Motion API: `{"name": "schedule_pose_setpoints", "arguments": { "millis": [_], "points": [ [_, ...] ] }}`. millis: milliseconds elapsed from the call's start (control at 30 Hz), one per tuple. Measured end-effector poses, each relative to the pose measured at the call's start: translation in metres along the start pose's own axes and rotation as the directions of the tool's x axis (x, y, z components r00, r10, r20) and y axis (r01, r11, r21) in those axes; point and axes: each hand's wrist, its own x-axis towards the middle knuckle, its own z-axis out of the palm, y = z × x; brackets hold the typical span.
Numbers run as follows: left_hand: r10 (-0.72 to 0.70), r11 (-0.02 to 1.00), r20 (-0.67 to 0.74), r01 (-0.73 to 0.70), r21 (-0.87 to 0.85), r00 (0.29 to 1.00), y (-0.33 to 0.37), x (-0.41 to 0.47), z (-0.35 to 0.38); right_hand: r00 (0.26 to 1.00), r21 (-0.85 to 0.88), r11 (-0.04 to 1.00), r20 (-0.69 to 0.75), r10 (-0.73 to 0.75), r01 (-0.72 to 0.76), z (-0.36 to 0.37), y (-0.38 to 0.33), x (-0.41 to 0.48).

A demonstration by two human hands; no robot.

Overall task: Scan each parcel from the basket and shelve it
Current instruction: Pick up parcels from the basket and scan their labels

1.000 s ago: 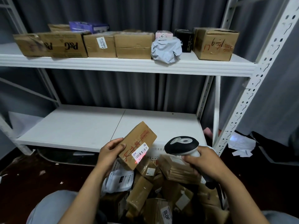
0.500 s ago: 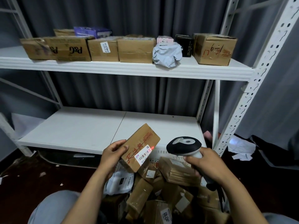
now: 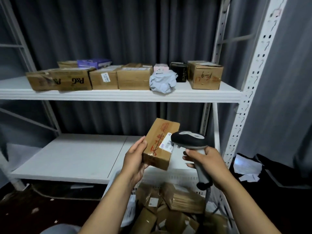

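Your left hand [image 3: 135, 159] grips the small brown parcel [image 3: 157, 149], curled round its left edge, and holds it in the air over the far rim of the basket [image 3: 177, 178]. The face with the red writing is turned up towards you. Your right hand [image 3: 207, 164] is wrapped round the grey handle of the scanner [image 3: 189, 141]. Its black head sits just beside the white label [image 3: 166, 144] at the parcel's right edge and hides part of it.

No red spot shows on the label, so you cannot tell whether the read has gone through. The head looks too close. Draw the scanner back a little so the whole barcode sits in front of its window, and tip the labelled face squarely towards it. Keep your left thumb on the bare cardboard, away from the label, and hold both hands steady until the read confirms.

The lower shelf [image 3: 67, 157] lies directly behind the parcel, and its front edge is probably the shortest reach for shelving. The upper shelf [image 3: 118, 95] carries a row of boxes [image 3: 104, 80] along its front edge, with a crumpled grey bag [image 3: 163, 81] among them. More parcels [image 3: 182, 200] wait in the basket below your wrists, so most of the task looks still ahead.
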Motion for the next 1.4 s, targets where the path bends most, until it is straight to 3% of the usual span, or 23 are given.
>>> {"name": "schedule_pose_setpoints", "arguments": {
  "millis": [367,533,700,867,967,1200,1267,1367,1400],
  "points": [
    [0.184,0.971,0.175,-0.207,0.122,0.967,0.070,-0.004,0.092,0.979,0.177,0.963,-0.051,-0.196,0.202,-0.007,-0.077,0.026],
    [0.374,0.905,0.227,-0.407,0.123,0.899,0.108,0.001,0.126,0.972,0.253,0.939,-0.083,-0.218,0.233,-0.025,-0.119,0.048],
    [0.494,0.804,0.219,-0.538,0.252,0.841,0.133,0.039,0.160,0.959,0.254,0.930,-0.167,-0.228,0.265,-0.060,-0.148,0.074],
    [0.602,0.567,0.250,-0.626,0.535,0.758,0.134,0.087,0.193,0.951,0.179,0.948,-0.212,-0.224,0.263,-0.092,-0.155,0.098],
    [0.557,0.526,0.283,-0.595,0.607,0.781,0.128,0.109,0.207,0.951,0.133,0.959,-0.215,-0.220,0.252,-0.104,-0.152,0.114],
    [0.458,0.537,0.356,-0.572,0.620,0.815,0.115,0.145,0.217,0.959,0.014,0.979,-0.204,-0.195,0.202,-0.107,-0.146,0.133],
    [0.469,0.358,0.402,-0.585,0.727,0.786,0.116,0.151,0.217,0.959,-0.010,0.979,-0.195,-0.204,0.206,-0.106,-0.146,0.138],
    [0.517,-0.161,0.441,-0.422,0.892,0.734,0.119,0.158,0.214,0.959,-0.051,0.975,-0.176,-0.222,0.216,-0.104,-0.144,0.144],
    [0.538,-0.288,0.449,-0.345,0.893,0.713,0.120,0.160,0.214,0.959,-0.068,0.974,-0.173,-0.224,0.215,-0.105,-0.144,0.147]
  ]
}}
